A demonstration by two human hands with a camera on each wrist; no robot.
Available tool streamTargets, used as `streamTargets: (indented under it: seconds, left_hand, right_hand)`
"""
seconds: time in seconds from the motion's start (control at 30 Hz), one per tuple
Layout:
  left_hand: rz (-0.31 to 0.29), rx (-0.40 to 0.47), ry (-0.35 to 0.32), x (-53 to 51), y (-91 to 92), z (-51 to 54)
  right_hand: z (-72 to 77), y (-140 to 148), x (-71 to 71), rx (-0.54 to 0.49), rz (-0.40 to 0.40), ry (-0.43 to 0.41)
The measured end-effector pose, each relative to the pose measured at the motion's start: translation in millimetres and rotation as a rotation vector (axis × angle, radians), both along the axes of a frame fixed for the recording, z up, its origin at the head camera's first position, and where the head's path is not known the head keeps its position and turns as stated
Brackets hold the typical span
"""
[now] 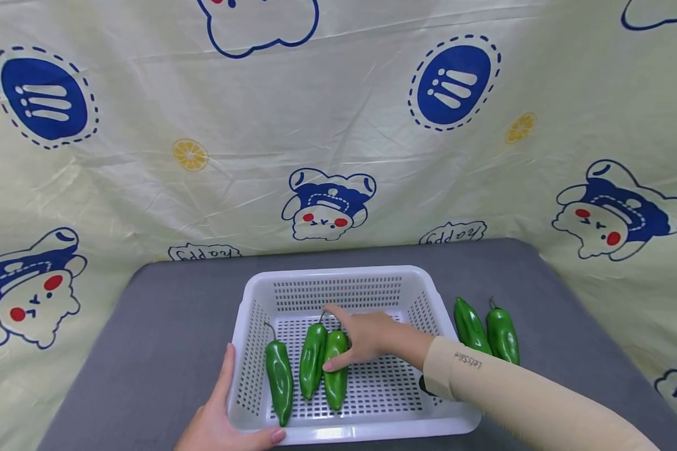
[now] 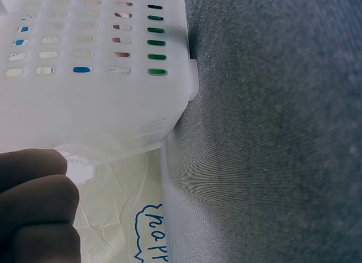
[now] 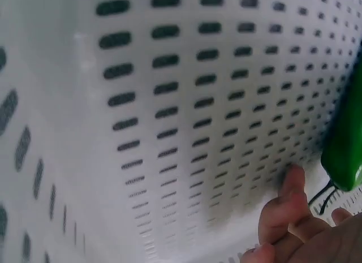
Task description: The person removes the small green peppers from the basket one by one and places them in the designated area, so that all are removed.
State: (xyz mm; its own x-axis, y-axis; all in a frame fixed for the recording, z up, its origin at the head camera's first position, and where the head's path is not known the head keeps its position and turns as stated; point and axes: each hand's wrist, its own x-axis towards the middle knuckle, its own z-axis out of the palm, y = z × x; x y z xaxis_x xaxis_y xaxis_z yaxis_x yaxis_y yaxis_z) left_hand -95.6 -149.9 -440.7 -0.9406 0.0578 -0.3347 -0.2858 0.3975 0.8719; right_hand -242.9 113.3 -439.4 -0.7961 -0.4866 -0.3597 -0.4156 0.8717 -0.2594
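Observation:
The white perforated basket (image 1: pixel 327 433) holds three green peppers: a left one (image 1: pixel 279 382), a middle one (image 1: pixel 313 360) and a right one (image 1: pixel 335 382). My left hand (image 1: pixel 220 407) grips the front left corner, thumb along the front rim; its fingers (image 2: pixel 42 201) show beside the basket wall (image 2: pixel 96 110) in the left wrist view. Over the right pepper, my right hand (image 1: pixel 367 338) is spread, the thumb touching it and the index finger reaching past its top near the stems. In the right wrist view, that hand (image 3: pixel 311 229) has bent fingers beside a pepper (image 3: pixel 345 144).
Two more green peppers (image 1: pixel 471 326) (image 1: pixel 502 335) lie on the grey table (image 1: pixel 175 338), outside the basket to its right. Behind the table hangs a pale printed cloth (image 1: pixel 338 113), which also covers both sides.

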Motion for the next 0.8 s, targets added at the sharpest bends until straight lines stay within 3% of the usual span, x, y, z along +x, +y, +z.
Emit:
streamTargets:
  seconds: [0.43, 0.6, 0.8]
  left_hand:
    - [-0.006, 0.051, -0.010, -0.2, 0.4, 0.1]
    - [-0.005, 0.049, 0.000, 0.3, 0.8, -0.8]
    - [0.003, 0.049, 0.007, 0.8, 0.9, -1.2]
  right_hand:
    - [-5.8, -3.2, 1.2, -0.028, -0.023, -0.075]
    - [-3.1, -1.0, 1.8, -0.075, -0.001, -0.120]
    - [2.7, 3.7, -0.6, -0.046, -0.019, -0.168]
